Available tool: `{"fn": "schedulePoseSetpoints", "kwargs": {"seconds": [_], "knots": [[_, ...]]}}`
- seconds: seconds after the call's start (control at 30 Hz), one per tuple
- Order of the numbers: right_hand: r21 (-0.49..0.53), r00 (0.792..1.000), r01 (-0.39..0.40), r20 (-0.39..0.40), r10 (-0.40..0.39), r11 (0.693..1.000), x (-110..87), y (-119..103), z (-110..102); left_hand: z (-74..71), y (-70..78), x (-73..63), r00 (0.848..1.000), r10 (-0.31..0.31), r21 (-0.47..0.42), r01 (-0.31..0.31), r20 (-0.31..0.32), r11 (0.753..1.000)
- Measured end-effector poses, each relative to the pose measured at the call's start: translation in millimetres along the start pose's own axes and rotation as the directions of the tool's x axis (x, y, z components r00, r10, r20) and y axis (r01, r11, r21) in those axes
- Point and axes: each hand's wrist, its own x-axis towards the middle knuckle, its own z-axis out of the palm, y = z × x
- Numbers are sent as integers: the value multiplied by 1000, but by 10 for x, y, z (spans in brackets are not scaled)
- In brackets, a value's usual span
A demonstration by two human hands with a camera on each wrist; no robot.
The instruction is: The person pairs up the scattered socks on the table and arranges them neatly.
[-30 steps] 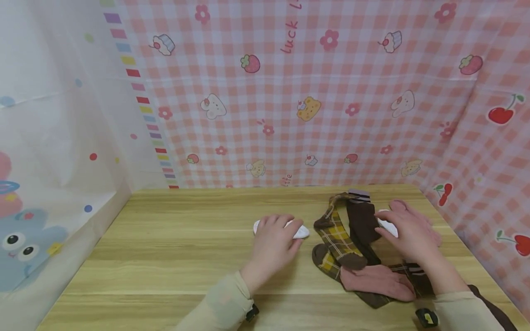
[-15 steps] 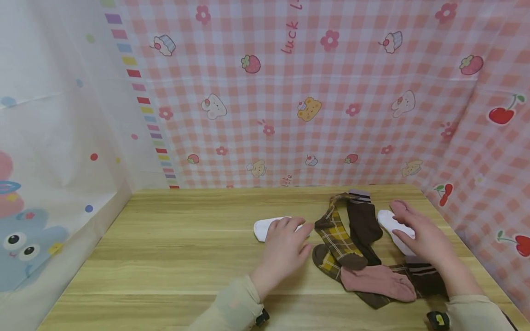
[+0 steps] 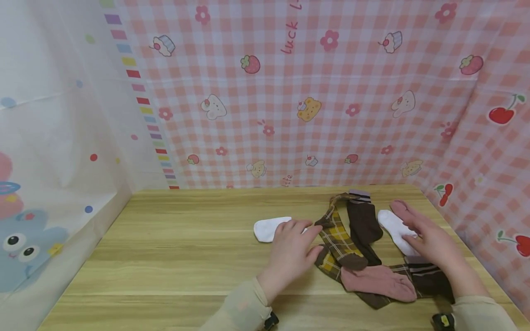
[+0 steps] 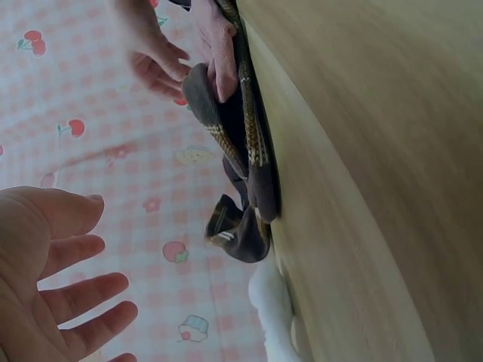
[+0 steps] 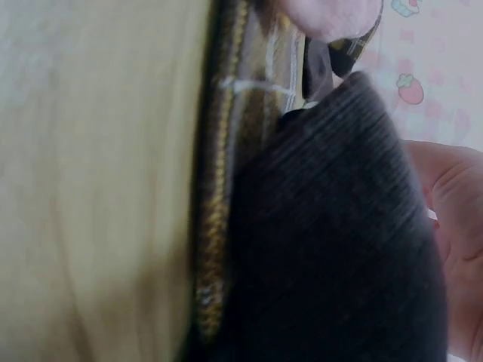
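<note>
My left hand (image 3: 293, 253) hovers over the table just right of a short white sock (image 3: 269, 228), hiding that sock's right end. Its fingers are spread and hold nothing, as the left wrist view shows the hand (image 4: 45, 279) clear of the cloth. Over at the right, my right hand (image 3: 439, 243) hangs loosely above a second white sock (image 3: 393, 227) and a pink sock (image 3: 400, 209), covering parts of both. In the right wrist view a dark sock (image 5: 332, 241) blocks much of this hand (image 5: 460, 219); I see nothing gripped.
Between the hands lie yellow-and-brown plaid socks (image 3: 338, 236), a dark brown sock (image 3: 364, 220) with a striped cuff, another pink sock (image 3: 378, 281) and another dark sock (image 3: 432, 278), partly overlapping. Patterned cloth (image 3: 265, 138) hangs behind the wooden table (image 3: 165, 257).
My left hand has come off the left white sock and shifted right and nearer. The right hand has drawn back to the right, leaving more of its white sock in sight.
</note>
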Motion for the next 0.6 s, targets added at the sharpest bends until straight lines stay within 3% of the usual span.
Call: {"fn": "schedulePoseSetpoints", "kwargs": {"seconds": [0.13,0.27,0.6], "knots": [[-2,992,-112,58,112,994,-37,34,-5,34,21,-3,1000,-12,-18,12,9,1000],[-34,961,-245,125,248,969,-69,72,-10,58,45,-10,1000,-7,-15,7,15,1000],[-85,922,-332,179,343,939,-71,150,-37,85,118,-10,1000,3,-24,-3,24,1000]]}}
